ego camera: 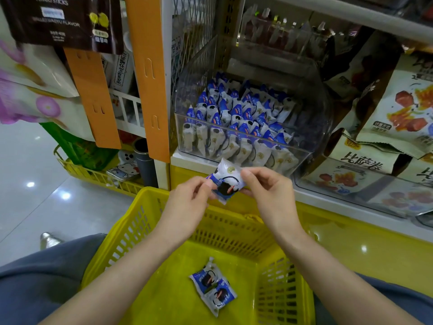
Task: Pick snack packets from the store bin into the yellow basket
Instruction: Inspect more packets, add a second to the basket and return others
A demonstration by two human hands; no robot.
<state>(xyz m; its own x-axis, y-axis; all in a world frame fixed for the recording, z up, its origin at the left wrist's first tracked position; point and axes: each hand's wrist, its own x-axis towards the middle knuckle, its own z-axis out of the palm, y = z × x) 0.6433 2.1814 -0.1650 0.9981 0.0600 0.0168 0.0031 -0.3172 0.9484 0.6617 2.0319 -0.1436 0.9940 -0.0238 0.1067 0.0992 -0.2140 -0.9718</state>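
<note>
A clear plastic store bin (pixel 304 158) on the shelf holds several blue-and-white snack packets (pixel 234 118). Just below its front edge, my left hand (pixel 187 202) and my right hand (pixel 269 193) both pinch one blue-and-white snack packet (pixel 226 181), one hand on each side, above the far rim of the yellow basket (pixel 140 221). The basket sits on my lap. Two more snack packets (pixel 213 286) lie on its floor, one partly over the other.
Orange hanging strips (pixel 147 66) and a dark potato-stick bag (pixel 68 22) hang at the left. Larger cream snack bags (pixel 403 104) fill the shelf at the right. A second yellow basket (pixel 93 174) with goods stands on the tiled floor at left.
</note>
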